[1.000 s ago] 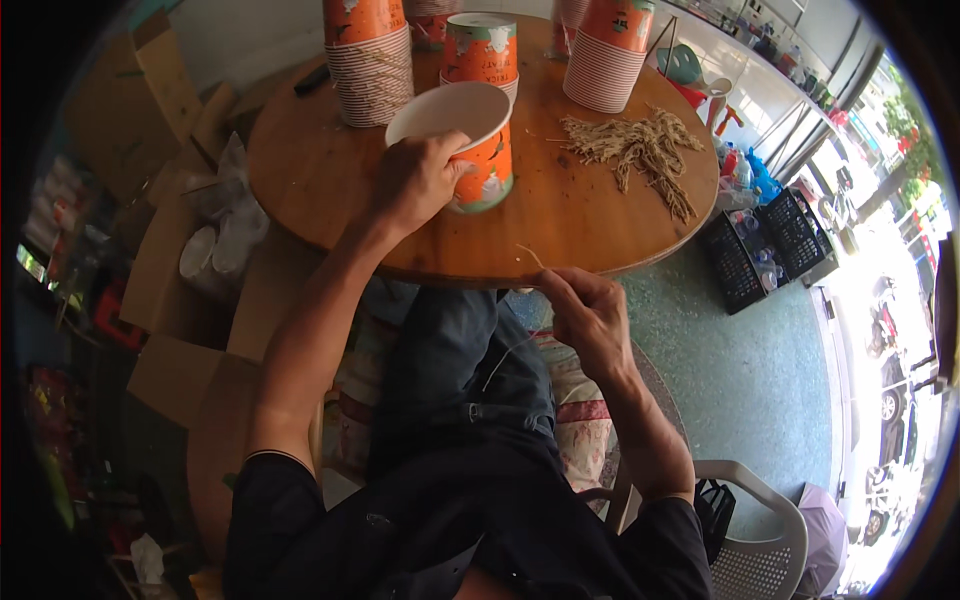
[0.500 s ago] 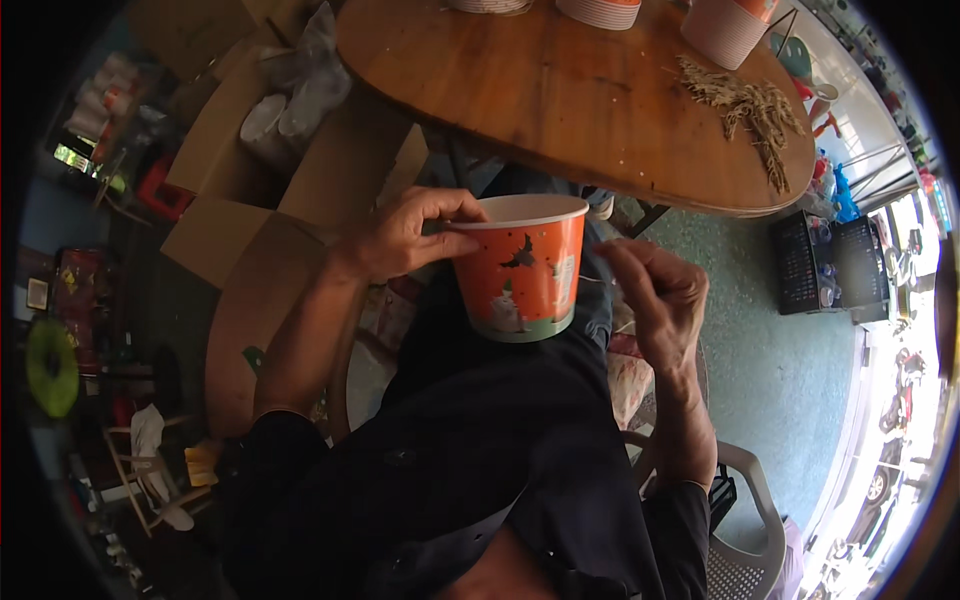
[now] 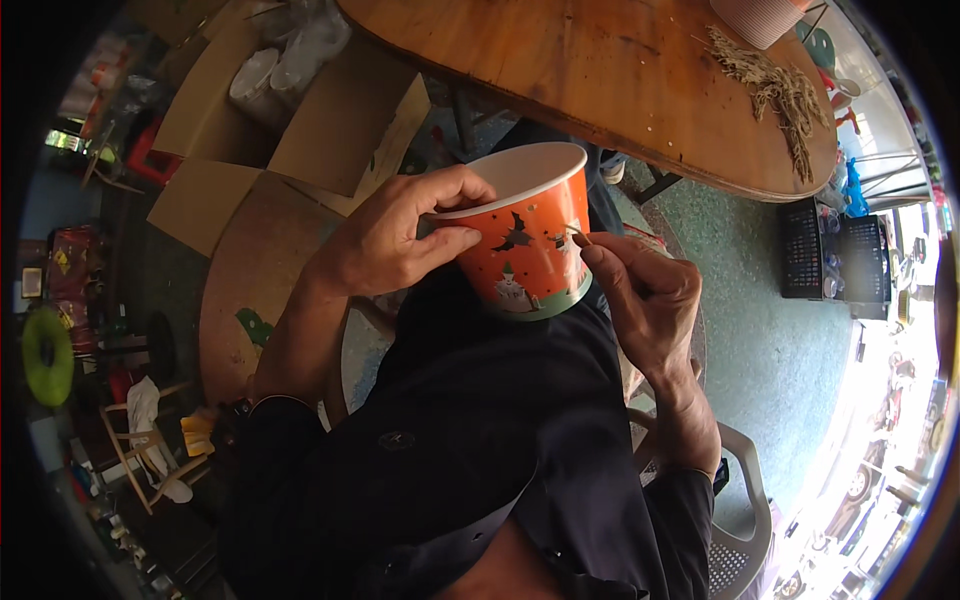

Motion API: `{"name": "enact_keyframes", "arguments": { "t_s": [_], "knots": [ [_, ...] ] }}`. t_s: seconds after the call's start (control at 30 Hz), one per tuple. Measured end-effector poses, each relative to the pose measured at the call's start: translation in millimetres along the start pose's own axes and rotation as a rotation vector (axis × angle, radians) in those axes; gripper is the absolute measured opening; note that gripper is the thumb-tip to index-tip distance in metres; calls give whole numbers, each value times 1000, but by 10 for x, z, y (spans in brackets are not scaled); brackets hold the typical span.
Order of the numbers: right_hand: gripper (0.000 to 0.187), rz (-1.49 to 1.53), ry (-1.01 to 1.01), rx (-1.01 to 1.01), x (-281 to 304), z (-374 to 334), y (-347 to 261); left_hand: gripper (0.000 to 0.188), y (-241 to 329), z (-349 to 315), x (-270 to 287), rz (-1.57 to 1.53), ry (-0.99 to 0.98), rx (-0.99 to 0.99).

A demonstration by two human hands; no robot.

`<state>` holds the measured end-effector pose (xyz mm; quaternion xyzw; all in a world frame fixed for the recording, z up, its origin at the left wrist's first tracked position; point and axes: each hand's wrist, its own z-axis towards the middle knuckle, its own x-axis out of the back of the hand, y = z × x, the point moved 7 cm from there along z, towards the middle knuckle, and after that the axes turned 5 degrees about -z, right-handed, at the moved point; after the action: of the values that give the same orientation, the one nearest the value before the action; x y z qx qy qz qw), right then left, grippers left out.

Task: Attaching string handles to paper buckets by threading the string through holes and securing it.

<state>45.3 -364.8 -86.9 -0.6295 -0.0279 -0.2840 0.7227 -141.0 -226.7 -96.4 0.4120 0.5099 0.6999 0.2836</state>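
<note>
An orange paper bucket point(image 3: 530, 262) with a white rim, bat and figure prints and a green band at its base is held above my lap, tilted. My left hand point(image 3: 385, 240) grips its rim on the left, fingers inside and thumb on the outer wall. Close to the right side of the bucket, my right hand point(image 3: 650, 300) pinches a thin, brownish strand point(image 3: 576, 236) between thumb and forefinger. The strand's tip lies against or just in front of the printed wall; I cannot tell whether it touches.
A wooden table point(image 3: 590, 80) stands ahead, bearing a bundle of dried stalks point(image 3: 770, 95) and a stack of paper buckets point(image 3: 757, 18). Open cardboard boxes point(image 3: 340, 125) lie at the left. A black crate point(image 3: 803, 250) and a plastic chair point(image 3: 752, 470) are on the right.
The bucket has tilted and risen slightly, still in my left hand. My right hand has moved left, bringing its fingertips to the bucket's wall. The view has shifted a little.
</note>
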Motion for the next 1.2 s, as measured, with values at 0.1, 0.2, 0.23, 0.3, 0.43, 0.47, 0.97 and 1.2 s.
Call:
{"name": "enact_keyframes", "arguments": {
  "t_s": [0.1, 0.2, 0.23, 0.3, 0.43, 0.47, 0.97, 1.2],
  "knots": [
    [12, -51, 40, 61, 27, -21, -59, 25, 85, 32, -86, -46, 38, 29],
    [14, -89, 108, 181, 53, -40, -80, 22, -8, 64, -69, 90, 14, 162],
    [15, -100, 136, 226, 64, -45, -87, 22, -14, 63, -90, 89, 9, 167],
    [16, -131, 123, 254, 40, -27, -72, 25, 3, 61, -139, 5, 37, 129],
    [17, -214, 79, 288, -31, -40, -142, 23, 34, 84, -223, 42, 35, 84],
    [17, -213, 79, 284, -42, -40, -129, 23, 21, 85, -231, 46, 35, 97],
    [23, -497, 121, 474, -91, -100, -184, 20, 95, 68, -334, 115, 42, -6],
    [21, -552, 136, 466, -61, -102, -212, 20, 171, 83, -368, 212, 80, -103]
  ]
}}
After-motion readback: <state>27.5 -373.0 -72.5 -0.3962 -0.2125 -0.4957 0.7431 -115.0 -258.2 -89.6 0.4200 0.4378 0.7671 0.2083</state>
